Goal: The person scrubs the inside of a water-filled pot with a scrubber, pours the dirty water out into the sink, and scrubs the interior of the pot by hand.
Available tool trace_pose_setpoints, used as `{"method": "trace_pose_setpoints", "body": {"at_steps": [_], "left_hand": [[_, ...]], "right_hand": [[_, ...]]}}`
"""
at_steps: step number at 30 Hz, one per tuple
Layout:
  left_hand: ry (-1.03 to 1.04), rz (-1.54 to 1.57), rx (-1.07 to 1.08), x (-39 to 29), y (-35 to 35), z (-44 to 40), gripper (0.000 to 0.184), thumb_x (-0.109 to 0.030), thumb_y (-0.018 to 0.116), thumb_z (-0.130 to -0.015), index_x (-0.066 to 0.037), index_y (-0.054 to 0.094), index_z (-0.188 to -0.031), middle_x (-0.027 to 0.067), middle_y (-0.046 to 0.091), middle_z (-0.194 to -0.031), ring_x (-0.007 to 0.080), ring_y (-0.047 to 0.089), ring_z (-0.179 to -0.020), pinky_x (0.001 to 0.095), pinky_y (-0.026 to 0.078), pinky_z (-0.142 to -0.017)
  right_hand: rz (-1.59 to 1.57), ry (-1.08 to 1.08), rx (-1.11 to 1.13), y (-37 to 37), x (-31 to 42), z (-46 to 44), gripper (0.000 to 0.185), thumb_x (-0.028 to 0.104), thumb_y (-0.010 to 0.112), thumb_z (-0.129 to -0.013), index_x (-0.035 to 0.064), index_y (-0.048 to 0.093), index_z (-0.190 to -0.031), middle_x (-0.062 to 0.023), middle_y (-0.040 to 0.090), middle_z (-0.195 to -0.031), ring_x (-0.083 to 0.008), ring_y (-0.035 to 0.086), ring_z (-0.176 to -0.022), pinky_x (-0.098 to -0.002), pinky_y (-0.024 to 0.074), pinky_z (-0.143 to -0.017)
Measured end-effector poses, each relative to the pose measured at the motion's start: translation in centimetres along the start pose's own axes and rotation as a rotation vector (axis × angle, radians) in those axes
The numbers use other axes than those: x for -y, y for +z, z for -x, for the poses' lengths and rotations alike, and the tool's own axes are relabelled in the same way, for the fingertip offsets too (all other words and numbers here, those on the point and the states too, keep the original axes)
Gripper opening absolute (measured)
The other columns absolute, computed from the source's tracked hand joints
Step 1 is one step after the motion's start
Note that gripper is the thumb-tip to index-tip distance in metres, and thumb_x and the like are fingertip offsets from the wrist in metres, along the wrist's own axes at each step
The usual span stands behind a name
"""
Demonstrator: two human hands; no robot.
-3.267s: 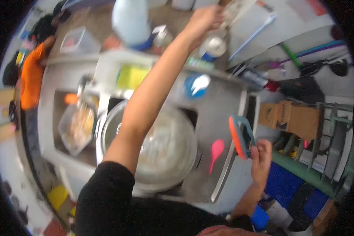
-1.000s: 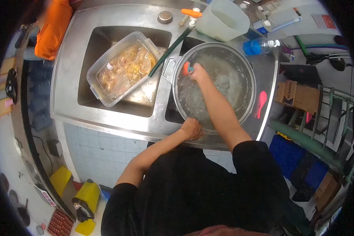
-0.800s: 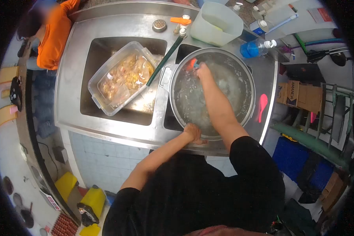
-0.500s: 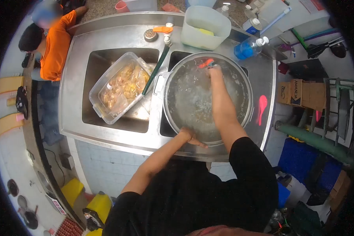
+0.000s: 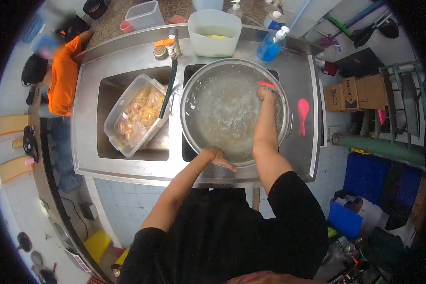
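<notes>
A large round metal pot (image 5: 186, 128) full of cloudy, bubbling-looking water sits over the right sink basin. My right hand (image 5: 266, 94) is inside it near the far right wall, closed around a small red scrub brush (image 5: 267, 85); its bristles are hidden. At the near rim, my left hand (image 5: 216, 157) grips the pot's edge, thumb stretched to the right. A pink spoon (image 5: 303, 116) lies on the steel counter right of the pot. To the left, a clear plastic tub (image 5: 112, 124) holding bagged yellowish food (image 5: 144, 111) rests tilted in the left basin.
Behind the pot stand a translucent bin (image 5: 213, 45) and a blue soap bottle (image 5: 271, 45). A tap with an orange handle (image 5: 164, 42) feeds a dark green hose (image 5: 167, 92). A person in an orange shirt (image 5: 64, 78) is at the far left. Cardboard boxes (image 5: 359, 93) are at right.
My right hand has moved the red scrub brush from the pot's far middle to its far right side. My left hand stays on the near rim. The camera view has shifted slightly.
</notes>
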State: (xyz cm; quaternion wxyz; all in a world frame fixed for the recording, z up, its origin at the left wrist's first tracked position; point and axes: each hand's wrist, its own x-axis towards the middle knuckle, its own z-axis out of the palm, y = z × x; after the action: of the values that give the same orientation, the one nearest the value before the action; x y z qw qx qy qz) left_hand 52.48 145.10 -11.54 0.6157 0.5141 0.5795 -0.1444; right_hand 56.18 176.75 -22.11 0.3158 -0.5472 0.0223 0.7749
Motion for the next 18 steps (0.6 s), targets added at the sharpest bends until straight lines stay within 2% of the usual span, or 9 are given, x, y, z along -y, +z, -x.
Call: {"method": "trace_pose_setpoints", "body": {"at_steps": [2,5,14,18], "left_hand": [[0.014,-0.034,-0.042,0.1,0.3,0.1,0.114,-0.092,0.053,-0.052,0.008,0.068,-0.104,0.0263,0.064,-0.115,0.0375,0.059,-0.112,0.0413,0.046,-0.094],[0.053,-0.069,-0.115,0.0,0.3,1.4,0.11,-0.09,0.054,-0.054,0.01,0.069,-0.097,0.028,0.066,-0.107,0.0379,0.062,-0.104,0.0421,0.047,-0.09],[0.113,-0.152,-0.298,1.4,1.5,1.2,0.099,-0.086,0.056,-0.057,0.01,0.07,-0.076,0.0274,0.067,-0.084,0.038,0.066,-0.087,0.043,0.051,-0.079],[0.155,-0.226,-0.412,1.6,2.1,1.4,0.097,-0.086,0.055,-0.06,0.009,0.069,-0.079,0.0265,0.067,-0.088,0.0386,0.066,-0.089,0.0445,0.051,-0.08]], "right_hand": [[-0.033,-0.009,-0.012,-2.3,0.2,2.5,0.011,0.016,0.044,-0.088,0.0123,0.054,-0.087,-0.0037,0.051,-0.071,-0.0134,0.046,-0.052,-0.0261,0.032,-0.038],[-0.096,-0.017,-0.028,-5.5,-0.4,7.1,0.012,0.016,0.043,-0.088,0.0127,0.055,-0.087,-0.0034,0.051,-0.071,-0.013,0.046,-0.053,-0.0259,0.0317,-0.038],[-0.277,-0.041,-0.076,-15.2,-3.4,15.4,0.015,0.015,0.041,-0.088,0.0137,0.056,-0.088,-0.0024,0.051,-0.07,-0.012,0.047,-0.054,-0.0256,0.0308,-0.038],[-0.34,-0.037,-0.062,-16.2,-3.7,15.3,0.017,0.015,0.04,-0.088,0.0142,0.056,-0.088,-0.002,0.051,-0.069,-0.0116,0.047,-0.055,-0.0254,0.0304,-0.038]]}}
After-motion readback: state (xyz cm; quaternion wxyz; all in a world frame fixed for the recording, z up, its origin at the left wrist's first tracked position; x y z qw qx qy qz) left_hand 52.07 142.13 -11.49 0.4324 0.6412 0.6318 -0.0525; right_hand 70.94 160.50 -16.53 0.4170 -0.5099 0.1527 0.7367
